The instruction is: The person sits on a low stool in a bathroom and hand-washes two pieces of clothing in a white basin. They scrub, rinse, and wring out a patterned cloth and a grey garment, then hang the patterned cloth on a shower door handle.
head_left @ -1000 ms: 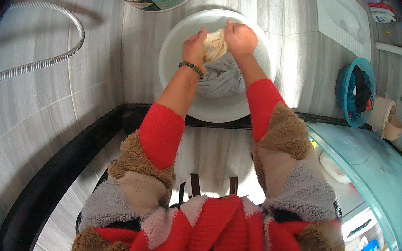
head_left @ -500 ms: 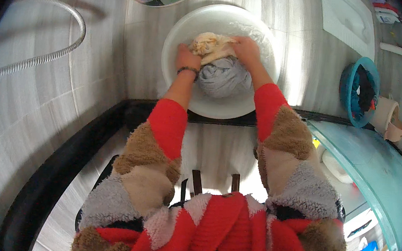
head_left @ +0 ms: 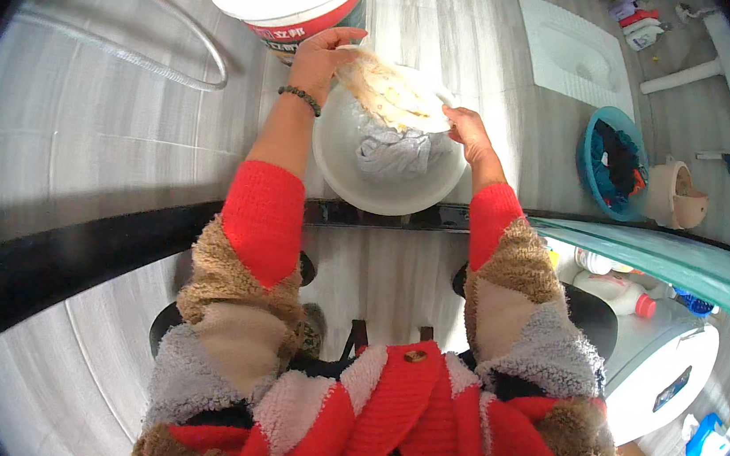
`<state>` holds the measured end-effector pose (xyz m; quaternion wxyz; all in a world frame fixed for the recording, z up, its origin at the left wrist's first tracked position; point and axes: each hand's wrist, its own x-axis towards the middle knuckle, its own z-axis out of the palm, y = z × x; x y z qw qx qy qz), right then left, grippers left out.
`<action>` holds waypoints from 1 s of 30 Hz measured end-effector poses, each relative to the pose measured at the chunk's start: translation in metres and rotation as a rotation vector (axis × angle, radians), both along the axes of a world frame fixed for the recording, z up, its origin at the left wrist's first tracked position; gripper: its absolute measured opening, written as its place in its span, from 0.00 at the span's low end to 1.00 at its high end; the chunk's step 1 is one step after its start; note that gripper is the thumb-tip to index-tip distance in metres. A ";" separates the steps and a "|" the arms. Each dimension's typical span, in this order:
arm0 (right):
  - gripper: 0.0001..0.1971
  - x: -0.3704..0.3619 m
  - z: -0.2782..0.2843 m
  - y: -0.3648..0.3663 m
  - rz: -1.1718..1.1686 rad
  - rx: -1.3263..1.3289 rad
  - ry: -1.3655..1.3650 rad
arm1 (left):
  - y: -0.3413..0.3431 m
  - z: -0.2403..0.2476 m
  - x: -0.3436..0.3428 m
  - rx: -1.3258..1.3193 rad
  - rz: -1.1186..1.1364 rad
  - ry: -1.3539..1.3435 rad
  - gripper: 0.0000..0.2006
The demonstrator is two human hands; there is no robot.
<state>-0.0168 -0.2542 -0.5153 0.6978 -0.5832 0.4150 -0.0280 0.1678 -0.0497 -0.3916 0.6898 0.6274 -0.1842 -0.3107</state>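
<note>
A cream-yellow wet cloth (head_left: 388,88) is stretched between my two hands over a white basin (head_left: 375,195). My left hand (head_left: 316,61) grips its upper left end, beside the bucket, with a dark bead bracelet on the wrist. At the cloth's right end, my right hand (head_left: 471,134) pinches the edge near the basin's right rim. Below the cream cloth, a crumpled light grey cloth (head_left: 393,154) lies in the basin, partly covered from view.
A white-and-red bucket (head_left: 268,11) stands close behind my left hand. A metal hose (head_left: 146,67) hangs at left. Rightward are a squat toilet (head_left: 570,58), a blue tub (head_left: 609,207) of dark clothes and a beige pail (head_left: 673,196). A black sill (head_left: 415,216) runs nearest me.
The cream cloth, bunched in the basin before, is now lifted and spread out. My hands have moved farther apart, the left one up and left. The whole view has shifted too.
</note>
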 end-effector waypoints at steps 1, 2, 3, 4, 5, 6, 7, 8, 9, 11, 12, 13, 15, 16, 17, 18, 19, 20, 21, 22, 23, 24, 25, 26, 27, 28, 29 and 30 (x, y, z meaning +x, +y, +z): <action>0.16 -0.004 0.010 0.000 -0.004 -0.114 0.044 | 0.004 0.011 0.002 0.228 -0.026 -0.272 0.15; 0.15 -0.005 0.022 -0.003 -0.062 -0.090 0.007 | 0.009 0.017 0.003 0.457 -0.046 -0.540 0.15; 0.15 -0.005 0.034 -0.003 -0.106 -0.085 -0.063 | 0.013 0.021 0.003 0.639 -0.018 -0.843 0.15; 0.14 -0.003 0.047 -0.004 -0.174 -0.086 -0.106 | 0.017 0.020 0.000 0.612 0.097 -1.087 0.13; 0.14 -0.002 0.059 -0.004 -0.233 -0.074 -0.134 | 0.021 0.020 0.000 0.727 0.123 -1.114 0.12; 0.13 -0.001 0.071 -0.005 -0.214 -0.073 -0.177 | 0.024 0.019 -0.001 0.811 0.152 -1.154 0.11; 0.13 0.000 0.082 -0.005 -0.110 -0.131 -0.255 | 0.028 0.019 0.000 0.942 0.140 -1.142 0.10; 0.12 0.001 0.092 -0.004 -0.008 -0.182 -0.308 | 0.032 0.020 0.000 0.998 0.137 -1.145 0.12; 0.11 0.001 0.100 -0.002 0.101 -0.241 -0.404 | 0.035 0.020 0.000 0.908 0.238 -1.040 0.13; 0.12 0.001 0.110 0.003 0.365 -0.748 -0.104 | 0.041 0.022 0.000 0.788 0.409 -0.772 0.14; 0.14 0.002 0.112 0.005 0.450 -1.051 0.094 | 0.044 0.022 0.001 0.784 0.436 -0.736 0.16; 0.15 0.003 0.113 0.007 0.556 -1.334 0.297 | 0.045 0.020 0.000 0.795 0.425 -0.715 0.16; 0.17 0.007 0.110 0.008 0.356 -1.263 0.370 | 0.046 0.013 0.001 0.771 0.493 -0.787 0.17; 0.17 0.012 0.107 0.008 0.292 -1.167 0.354 | 0.045 0.008 0.000 0.673 0.506 -0.719 0.19; 0.17 0.015 0.103 0.007 0.227 -1.066 0.345 | 0.044 0.002 0.000 0.659 0.479 -0.628 0.18; 0.12 0.020 0.099 0.006 0.065 -0.632 0.197 | 0.043 -0.004 0.001 0.641 0.439 -0.540 0.17; 0.12 0.025 0.094 0.006 -0.025 -0.403 0.082 | 0.043 -0.009 0.002 0.651 0.405 -0.431 0.16; 0.12 0.030 0.090 0.006 -0.113 -0.173 -0.035 | 0.041 -0.014 0.000 0.523 0.382 -0.300 0.14; 0.12 0.035 0.086 0.007 -0.198 0.059 -0.151 | 0.040 -0.018 -0.002 0.426 0.368 -0.150 0.13; 0.12 0.040 0.083 0.008 -0.174 0.148 -0.175 | 0.040 -0.021 -0.004 0.329 0.342 0.020 0.11; 0.12 0.044 0.081 0.009 -0.149 0.238 -0.197 | 0.039 -0.023 -0.005 0.300 0.327 0.049 0.10; 0.12 0.048 0.078 0.012 -0.126 0.329 -0.218 | 0.037 -0.026 -0.007 0.274 0.298 0.099 0.10; 0.12 0.051 0.077 0.012 -0.149 0.400 -0.193 | 0.036 -0.029 -0.007 0.257 0.276 0.157 0.10; 0.13 0.055 0.073 0.014 -0.149 0.515 -0.287 | 0.034 -0.035 -0.007 0.168 0.288 0.150 0.10; 0.14 0.058 0.070 0.013 -0.169 0.483 -0.285 | 0.030 -0.044 -0.008 0.088 0.309 0.148 0.11; 0.14 0.061 0.064 0.012 -0.169 0.474 -0.280 | 0.027 -0.055 -0.006 -0.034 0.312 0.113 0.12; 0.14 0.065 0.057 0.011 -0.122 0.483 -0.328 | 0.024 -0.070 -0.003 0.062 0.302 0.128 0.13; 0.13 0.068 0.047 0.009 -0.119 0.391 -0.334 | 0.019 -0.088 0.001 0.114 0.272 0.111 0.15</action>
